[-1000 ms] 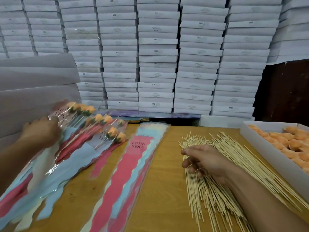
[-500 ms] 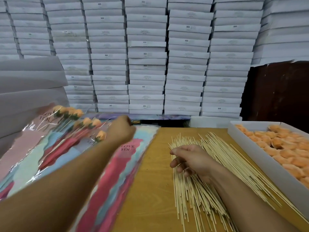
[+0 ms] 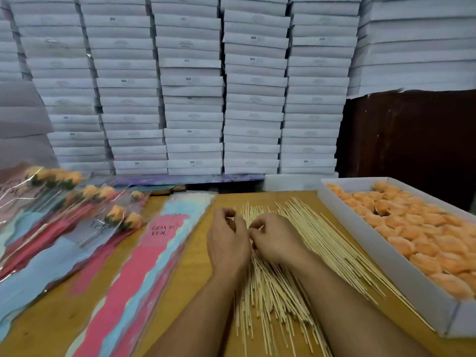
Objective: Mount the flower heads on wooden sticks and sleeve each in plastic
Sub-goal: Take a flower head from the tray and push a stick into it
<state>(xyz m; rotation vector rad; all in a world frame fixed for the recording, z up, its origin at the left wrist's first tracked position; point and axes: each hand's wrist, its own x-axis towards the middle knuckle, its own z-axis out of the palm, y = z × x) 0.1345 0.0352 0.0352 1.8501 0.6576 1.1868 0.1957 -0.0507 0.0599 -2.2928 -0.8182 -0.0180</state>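
2 hands (image 3: 253, 240), 1 tray (image 3: 381, 264) of flower heads (image 3: 412, 228) — 1 heap of sticks (image 3: 304, 253).

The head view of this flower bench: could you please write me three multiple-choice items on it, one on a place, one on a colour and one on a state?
1. Where is the white tray of flower heads?
A. Right of the wooden sticks
B. Left of the sleeves
C. On the stacked boxes

2. What colour are the flower heads?
A. Blue
B. Orange
C. White

3. What are the hands doing?
A. Resting flat on the bare table
B. Lifting a finished flower
C. Working with curled fingers at the wooden sticks

Answers:
1 A, the tray lies along the table's right edge, beyond the sticks.
2 B, every head in the tray is orange, like those in the finished sleeved flowers on the left.
3 C, the left hand and right hand meet over the pile beside the empty sleeves; whether either grip has a stick is unclear.
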